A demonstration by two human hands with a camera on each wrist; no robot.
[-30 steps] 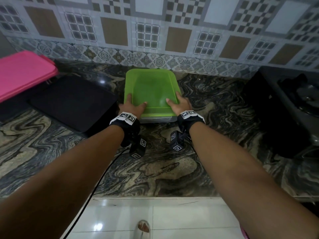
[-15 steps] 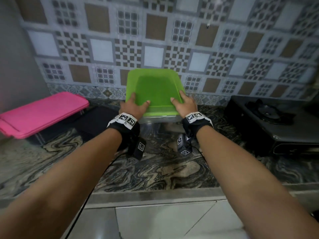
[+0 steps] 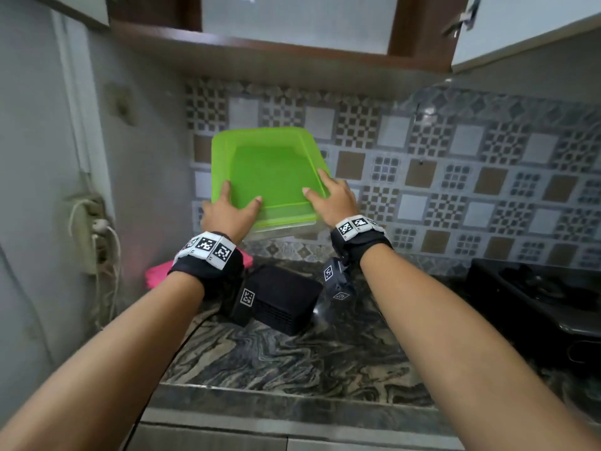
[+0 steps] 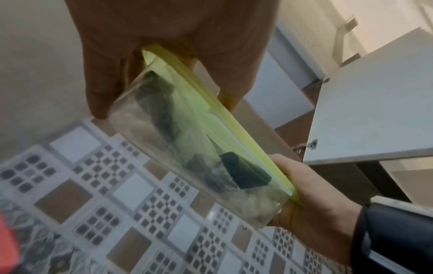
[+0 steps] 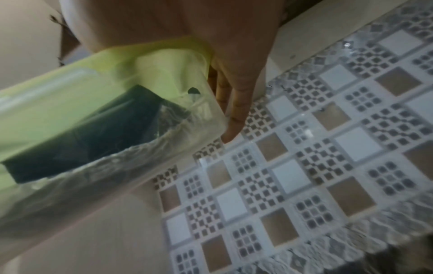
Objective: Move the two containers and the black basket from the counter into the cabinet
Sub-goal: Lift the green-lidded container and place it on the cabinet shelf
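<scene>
A clear container with a green lid [image 3: 270, 170] hangs in the air in front of the tiled wall, well above the counter. My left hand [image 3: 227, 213] grips its near left corner, thumb on the lid. My right hand [image 3: 331, 196] grips the near right corner the same way. In the left wrist view the container [image 4: 199, 140] shows dark items inside, fingers under its base. The right wrist view shows the container [image 5: 98, 120] with my fingers [image 5: 234, 103] along its side. The black basket [image 3: 286, 297] sits on the counter below. A pink-lidded container [image 3: 156, 275] lies behind my left wrist.
The upper cabinet [image 3: 292, 24] is overhead with its door [image 3: 527, 30] swung open at the right. A black stove [image 3: 536, 294] stands at the right of the marble counter [image 3: 292, 362]. A socket with plugged cables [image 3: 91, 229] hangs on the left wall.
Both hands have lifted the green-lidded container off the counter and raised it toward the cabinet. The view has tilted up, bringing the cabinet into sight.
</scene>
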